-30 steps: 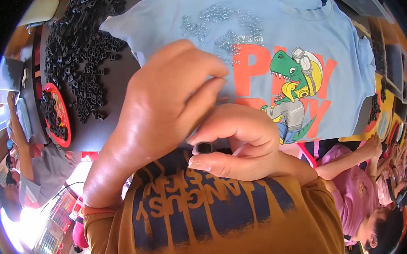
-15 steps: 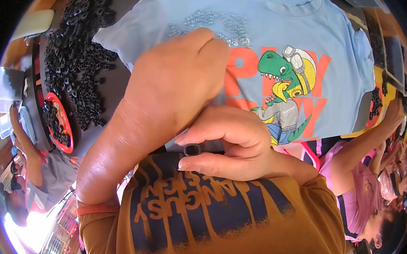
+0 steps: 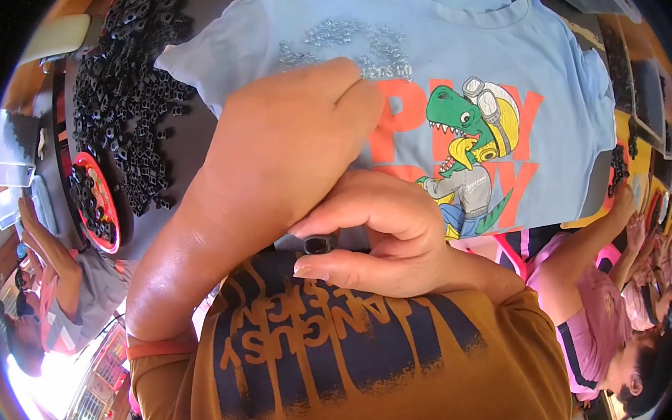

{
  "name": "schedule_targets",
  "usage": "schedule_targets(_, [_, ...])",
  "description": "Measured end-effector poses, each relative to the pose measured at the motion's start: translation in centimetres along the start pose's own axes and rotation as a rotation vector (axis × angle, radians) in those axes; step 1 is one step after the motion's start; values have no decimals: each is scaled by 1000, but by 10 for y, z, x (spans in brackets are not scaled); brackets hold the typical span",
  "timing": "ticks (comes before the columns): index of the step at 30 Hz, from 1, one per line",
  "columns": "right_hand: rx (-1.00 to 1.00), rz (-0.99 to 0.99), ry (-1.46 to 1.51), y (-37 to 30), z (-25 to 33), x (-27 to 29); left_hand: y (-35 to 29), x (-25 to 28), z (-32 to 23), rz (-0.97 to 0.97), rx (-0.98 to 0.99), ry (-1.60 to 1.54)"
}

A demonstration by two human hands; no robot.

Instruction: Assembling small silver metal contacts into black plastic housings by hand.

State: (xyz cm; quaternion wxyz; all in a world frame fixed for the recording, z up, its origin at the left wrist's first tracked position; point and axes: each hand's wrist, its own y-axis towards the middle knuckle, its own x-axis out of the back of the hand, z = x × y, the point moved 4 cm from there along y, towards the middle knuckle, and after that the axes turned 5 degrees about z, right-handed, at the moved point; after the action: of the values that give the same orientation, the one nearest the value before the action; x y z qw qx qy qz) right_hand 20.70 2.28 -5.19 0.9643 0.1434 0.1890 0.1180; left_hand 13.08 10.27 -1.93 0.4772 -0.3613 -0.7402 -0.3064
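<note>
A small black plastic part with a hollow end is pinched between the thumb and index finger of my right hand, close to my brown shirt. My left hand is curled closed with its back toward me, just above and left of the right one. Its fingertips are hidden, so what they hold, if anything, does not show. Beneath both hands a light blue T-shirt with a printed green dinosaur lies spread over the dark table. Just beyond my left hand, small shiny metal pieces are heaped on the cloth.
Many small black parts cover the table's left side. Nearer on that side is a red-rimmed tray holding more of them. At right a co-worker in pink reaches toward black parts; another person sits at left.
My left hand has drawn slightly nearer to me, uncovering more metal pieces. The black part has tilted a little in my right fingers. Co-workers' arms on both sides have shifted.
</note>
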Motion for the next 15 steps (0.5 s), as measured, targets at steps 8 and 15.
schedule_targets(8, [-25,-28,12,-2,-1,1,-9,12,9,74,165,-177])
schedule_targets(15, [-61,-38,8,0,-1,2,-59,25,-5,-78,656,-1407])
